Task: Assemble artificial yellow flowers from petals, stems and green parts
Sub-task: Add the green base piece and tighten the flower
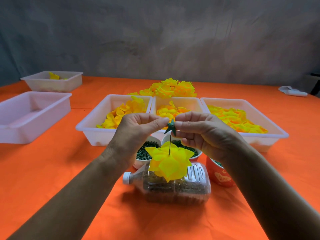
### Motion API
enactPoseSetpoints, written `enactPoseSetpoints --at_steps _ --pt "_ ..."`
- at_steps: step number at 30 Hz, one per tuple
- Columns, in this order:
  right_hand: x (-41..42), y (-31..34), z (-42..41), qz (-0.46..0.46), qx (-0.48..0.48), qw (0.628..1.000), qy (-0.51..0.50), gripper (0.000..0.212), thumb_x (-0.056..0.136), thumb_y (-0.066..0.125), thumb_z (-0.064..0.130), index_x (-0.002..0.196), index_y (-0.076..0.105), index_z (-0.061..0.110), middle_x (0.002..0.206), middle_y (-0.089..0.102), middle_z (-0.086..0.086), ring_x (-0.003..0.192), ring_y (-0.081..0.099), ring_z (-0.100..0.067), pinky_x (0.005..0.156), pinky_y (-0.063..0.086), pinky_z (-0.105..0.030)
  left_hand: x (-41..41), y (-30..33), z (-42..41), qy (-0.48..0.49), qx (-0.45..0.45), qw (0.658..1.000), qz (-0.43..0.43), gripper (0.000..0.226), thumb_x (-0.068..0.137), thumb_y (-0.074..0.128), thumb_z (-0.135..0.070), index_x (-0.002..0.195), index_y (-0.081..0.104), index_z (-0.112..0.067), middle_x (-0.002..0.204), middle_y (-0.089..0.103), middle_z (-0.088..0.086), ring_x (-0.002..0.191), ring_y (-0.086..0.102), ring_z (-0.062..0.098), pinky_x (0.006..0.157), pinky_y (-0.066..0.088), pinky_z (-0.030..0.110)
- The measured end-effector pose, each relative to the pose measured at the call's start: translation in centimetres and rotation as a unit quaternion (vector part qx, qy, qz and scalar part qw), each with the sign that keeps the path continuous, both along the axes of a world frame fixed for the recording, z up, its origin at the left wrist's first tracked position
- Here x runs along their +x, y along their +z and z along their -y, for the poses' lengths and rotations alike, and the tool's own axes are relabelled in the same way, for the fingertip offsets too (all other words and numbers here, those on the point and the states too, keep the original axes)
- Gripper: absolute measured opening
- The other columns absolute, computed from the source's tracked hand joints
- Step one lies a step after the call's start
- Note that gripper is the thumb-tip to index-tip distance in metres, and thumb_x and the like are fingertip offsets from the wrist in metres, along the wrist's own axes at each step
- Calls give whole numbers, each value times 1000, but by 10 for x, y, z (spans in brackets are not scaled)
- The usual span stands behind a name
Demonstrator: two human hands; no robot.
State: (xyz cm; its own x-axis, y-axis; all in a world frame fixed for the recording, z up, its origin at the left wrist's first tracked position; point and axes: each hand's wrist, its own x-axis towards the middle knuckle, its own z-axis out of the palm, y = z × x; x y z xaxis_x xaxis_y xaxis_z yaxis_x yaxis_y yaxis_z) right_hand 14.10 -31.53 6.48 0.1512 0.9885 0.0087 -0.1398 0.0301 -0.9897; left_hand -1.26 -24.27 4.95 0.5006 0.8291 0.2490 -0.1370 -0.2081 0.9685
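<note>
A green star-shaped calyx sits at the top of a thin wire stem. My left hand and my right hand both pinch it from either side. Lower on the stem hang stacked yellow petals, upside down above a plastic bottle that lies on its side. Three white trays of loose yellow petals stand behind my hands. Finished yellow flowers are piled beyond them.
Paper cups of small green parts stand just behind the bottle, and a red cup to its right. An empty white tray and another with a few petals sit at the left on the orange tablecloth.
</note>
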Motion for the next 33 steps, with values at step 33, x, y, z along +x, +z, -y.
enactPoseSetpoints --at_steps 33 --pt "1 -13 -3 40 -101 994 0 10 82 63 -2 79 64 8 65 68 -8 56 66 -13 46 48 -18 7 -29 -22 -98 -181 977 -60 18 63 72 -20 76 67 -8 60 68 -4 54 65 4 44 47 15"
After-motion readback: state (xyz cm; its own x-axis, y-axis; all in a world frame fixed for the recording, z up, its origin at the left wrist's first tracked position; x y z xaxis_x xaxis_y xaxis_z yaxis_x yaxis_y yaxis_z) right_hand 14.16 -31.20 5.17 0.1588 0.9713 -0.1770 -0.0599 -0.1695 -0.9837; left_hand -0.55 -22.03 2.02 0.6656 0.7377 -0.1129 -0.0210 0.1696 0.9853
